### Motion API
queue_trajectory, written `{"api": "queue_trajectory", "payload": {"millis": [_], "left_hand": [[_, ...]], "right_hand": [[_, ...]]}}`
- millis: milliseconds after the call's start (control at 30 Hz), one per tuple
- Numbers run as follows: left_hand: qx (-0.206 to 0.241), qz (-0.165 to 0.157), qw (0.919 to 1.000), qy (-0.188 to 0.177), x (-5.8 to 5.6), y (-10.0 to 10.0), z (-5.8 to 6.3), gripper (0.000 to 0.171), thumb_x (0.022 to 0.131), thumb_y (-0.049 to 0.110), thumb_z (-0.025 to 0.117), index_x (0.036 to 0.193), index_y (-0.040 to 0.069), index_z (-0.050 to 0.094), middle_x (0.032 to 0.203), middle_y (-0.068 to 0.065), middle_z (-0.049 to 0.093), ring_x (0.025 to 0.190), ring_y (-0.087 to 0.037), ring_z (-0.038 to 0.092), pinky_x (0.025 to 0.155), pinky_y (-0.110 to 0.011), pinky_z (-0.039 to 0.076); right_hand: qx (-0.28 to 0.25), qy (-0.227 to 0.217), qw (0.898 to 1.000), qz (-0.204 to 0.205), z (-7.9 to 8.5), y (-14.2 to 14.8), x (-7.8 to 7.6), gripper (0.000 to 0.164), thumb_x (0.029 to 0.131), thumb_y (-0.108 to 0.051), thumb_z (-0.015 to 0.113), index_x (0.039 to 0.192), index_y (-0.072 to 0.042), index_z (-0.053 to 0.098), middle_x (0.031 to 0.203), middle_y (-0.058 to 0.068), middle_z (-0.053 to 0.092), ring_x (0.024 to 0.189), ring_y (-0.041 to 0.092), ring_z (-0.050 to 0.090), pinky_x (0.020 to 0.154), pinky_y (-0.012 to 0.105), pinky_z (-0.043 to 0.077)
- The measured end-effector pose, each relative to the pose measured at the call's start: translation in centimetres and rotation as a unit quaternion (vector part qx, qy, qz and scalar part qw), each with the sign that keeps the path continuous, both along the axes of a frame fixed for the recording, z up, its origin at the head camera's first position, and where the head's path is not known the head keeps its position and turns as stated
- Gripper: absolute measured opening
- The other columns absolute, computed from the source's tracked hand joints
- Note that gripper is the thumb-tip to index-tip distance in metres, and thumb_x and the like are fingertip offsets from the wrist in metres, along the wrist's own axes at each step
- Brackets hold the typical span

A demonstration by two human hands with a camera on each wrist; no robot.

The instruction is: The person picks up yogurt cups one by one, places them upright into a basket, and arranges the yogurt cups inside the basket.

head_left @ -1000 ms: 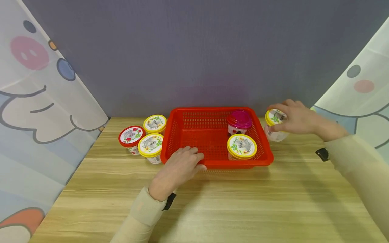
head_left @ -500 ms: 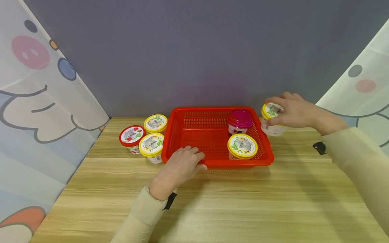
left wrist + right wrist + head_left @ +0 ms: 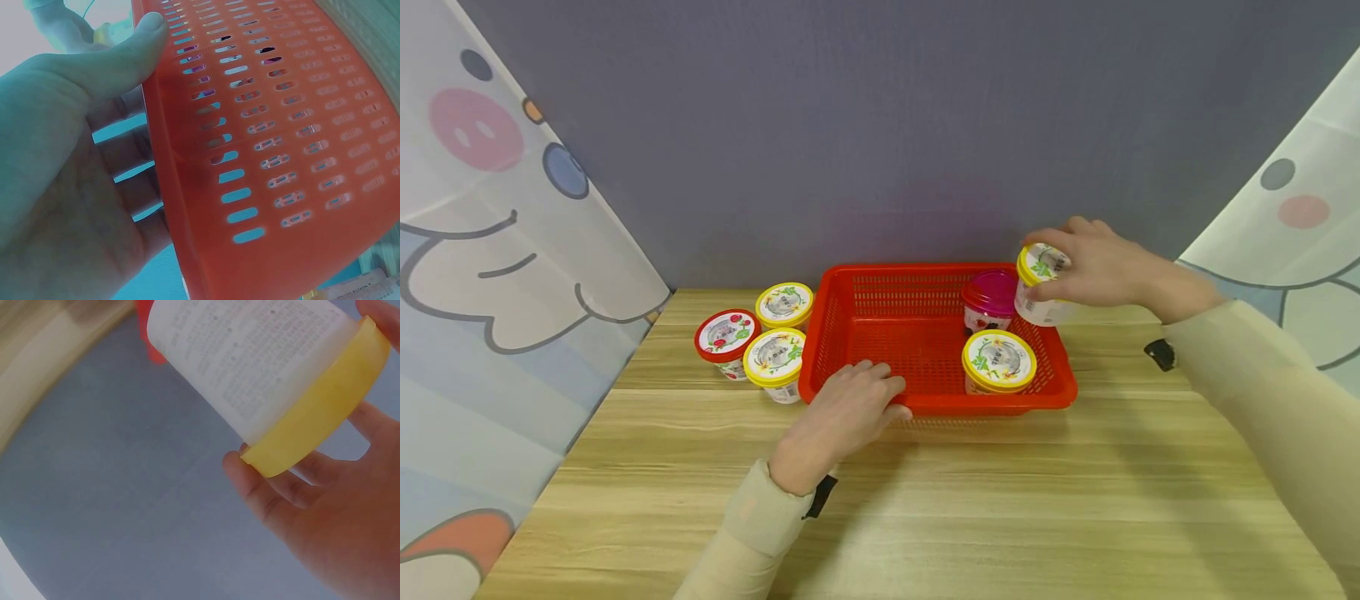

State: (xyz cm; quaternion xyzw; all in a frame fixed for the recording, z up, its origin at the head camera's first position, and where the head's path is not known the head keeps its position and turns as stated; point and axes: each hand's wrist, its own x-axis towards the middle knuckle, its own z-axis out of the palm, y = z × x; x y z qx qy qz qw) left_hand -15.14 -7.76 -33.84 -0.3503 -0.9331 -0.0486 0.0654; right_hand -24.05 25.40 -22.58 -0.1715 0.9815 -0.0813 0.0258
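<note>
My right hand grips a yellow-lidded tub by its lid, holding it up over the right rim of the red plastic basket. In the right wrist view, fingers and thumb close around the yellow lid, and small print covers the tub's side. My left hand holds the basket's front rim, thumb outside and fingers over the inner side, as the left wrist view shows. Inside the basket, a magenta-lidded tub stands at the back right and another yellow-lidded tub at the front right.
Left of the basket stand a red-lidded tub and two yellow-lidded tubs, close together on the wooden table. A grey panel rises behind the basket, with printed curtains on both sides.
My right hand has lifted the yellow-lidded tub off the table and carried it left, from beside the basket to above its right rim. The left hand has stayed on the front rim.
</note>
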Motion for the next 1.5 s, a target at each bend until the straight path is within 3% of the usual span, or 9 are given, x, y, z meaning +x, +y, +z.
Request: {"api": "queue_trajectory", "payload": {"millis": [400, 700, 1100, 1500], "left_hand": [[0.004, 0.005, 0.9999, -0.012, 0.1, -0.2, 0.1, 0.024, 0.091, 0.035, 0.077, 0.101, 0.014, 0.073, 0.088, 0.001, 0.061, 0.079, -0.019, 0.052, 0.075, -0.034, 0.048], [0.008, 0.006, 0.9999, -0.01, 0.2, -0.2, 0.2, 0.023, 0.09, 0.034, 0.078, 0.1, 0.014, 0.073, 0.087, 0.001, 0.061, 0.077, -0.018, 0.05, 0.073, -0.032, 0.046], [0.001, 0.004, 0.9999, -0.013, 0.2, 0.2, 0.1, 0.024, 0.091, 0.036, 0.077, 0.102, 0.015, 0.073, 0.089, 0.002, 0.061, 0.079, -0.018, 0.052, 0.074, -0.032, 0.048], [0.002, 0.01, 0.9996, -0.027, 0.1, 0.2, 0.2, 0.025, 0.091, 0.035, 0.077, 0.105, 0.015, 0.073, 0.092, 0.001, 0.062, 0.082, -0.019, 0.053, 0.077, -0.034, 0.048]], "right_hand": [[-0.028, -0.008, 0.999, 0.023, 0.8, -3.3, -0.8, 0.072, 0.09, -0.054, 0.068, 0.151, -0.024, 0.044, 0.14, 0.02, 0.041, 0.123, 0.04, 0.037, 0.085, 0.06, 0.044], [-0.047, -0.025, 0.998, 0.035, 1.0, -5.6, -1.9, 0.075, 0.089, -0.053, 0.068, 0.153, -0.025, 0.041, 0.145, 0.019, 0.038, 0.129, 0.039, 0.033, 0.095, 0.064, 0.041], [-0.062, -0.04, 0.996, 0.047, 0.3, -7.5, -3.0, 0.077, 0.088, -0.053, 0.07, 0.154, -0.027, 0.04, 0.149, 0.019, 0.035, 0.133, 0.039, 0.03, 0.099, 0.066, 0.039], [-0.068, -0.047, 0.995, 0.049, -1.2, -9.4, -4.8, 0.075, 0.088, -0.049, 0.07, 0.152, -0.025, 0.042, 0.14, 0.018, 0.04, 0.125, 0.036, 0.035, 0.095, 0.06, 0.044]]}}
